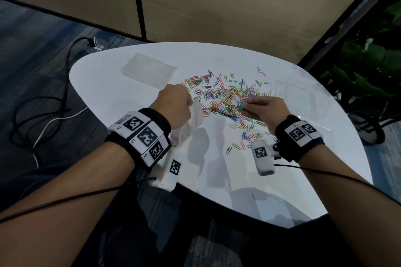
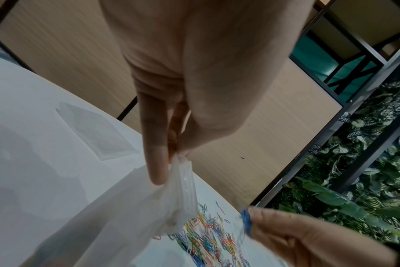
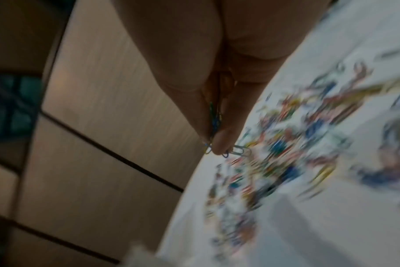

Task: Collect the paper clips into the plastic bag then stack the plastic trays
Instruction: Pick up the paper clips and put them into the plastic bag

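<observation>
Head view: the left hand (image 1: 173, 105) pinches the plastic bag (image 1: 196, 119) at its mouth, left of the right hand (image 1: 265, 109), which pinches a few paper clips (image 1: 242, 105) over the pile on the table (image 1: 130, 97). Left wrist view: the bag hangs long-axis down from the pinch, the clip-holding hand low to its right. Right wrist view: clips sit pinched between thumb and fingers (image 3: 224, 142); the pile is blurred.

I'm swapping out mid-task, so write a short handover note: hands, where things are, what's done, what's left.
Left hand pinches the mouth of the bag, lifted off the table.
Right hand pinches a few clips above the pile.
Most clips lie loose on the table; the bag looks near empty.
Trays: one far left, one right of the pile, unstacked.
Left: drop these clips in, bag the rest, stack the trays.
</observation>
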Demonstrator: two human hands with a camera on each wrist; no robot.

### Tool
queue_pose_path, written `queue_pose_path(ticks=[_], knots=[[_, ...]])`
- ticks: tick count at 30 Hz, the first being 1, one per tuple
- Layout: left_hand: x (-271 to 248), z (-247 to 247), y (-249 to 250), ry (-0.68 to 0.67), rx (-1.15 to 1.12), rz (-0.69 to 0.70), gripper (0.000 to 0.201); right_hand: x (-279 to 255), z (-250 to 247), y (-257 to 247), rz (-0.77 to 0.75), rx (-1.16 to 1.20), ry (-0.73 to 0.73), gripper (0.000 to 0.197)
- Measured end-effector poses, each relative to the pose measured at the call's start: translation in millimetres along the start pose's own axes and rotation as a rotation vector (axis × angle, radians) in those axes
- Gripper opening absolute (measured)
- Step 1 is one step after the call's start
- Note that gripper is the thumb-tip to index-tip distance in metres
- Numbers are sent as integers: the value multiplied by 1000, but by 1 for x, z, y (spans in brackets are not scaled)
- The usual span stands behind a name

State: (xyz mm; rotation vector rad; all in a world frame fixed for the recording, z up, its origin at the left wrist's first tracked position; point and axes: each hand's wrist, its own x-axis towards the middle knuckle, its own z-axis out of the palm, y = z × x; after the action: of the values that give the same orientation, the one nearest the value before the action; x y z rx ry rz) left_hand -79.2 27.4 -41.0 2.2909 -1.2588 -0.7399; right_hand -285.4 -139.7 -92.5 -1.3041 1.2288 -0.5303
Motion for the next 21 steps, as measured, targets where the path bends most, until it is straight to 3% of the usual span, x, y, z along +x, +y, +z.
queue_pose_path(ticks=[3,6,10,14,17,19,21], knots=[[-2,4,5,-11,-23,19,29,-29,27,-20,33,312,-192,27],[-2,8,11,-8,-11,40,27,-52,55,-22,88,343,-321,19],[-4,14,20,-38,-15,66,24,-58,78,-4,17,79,-283,14],[-4,19,23,-62,-38,83,25,-54,81,6,-258,-467,-183,24],[-4,20,22,-60,-46,85,30,-60,80,-3,-457,-779,-257,25],[-3,18,21,-42,-41,80,30,-63,79,-10,-480,-800,-352,27],[-1,17,19,-17,-34,69,30,-61,72,-18,-393,-554,-339,24]])
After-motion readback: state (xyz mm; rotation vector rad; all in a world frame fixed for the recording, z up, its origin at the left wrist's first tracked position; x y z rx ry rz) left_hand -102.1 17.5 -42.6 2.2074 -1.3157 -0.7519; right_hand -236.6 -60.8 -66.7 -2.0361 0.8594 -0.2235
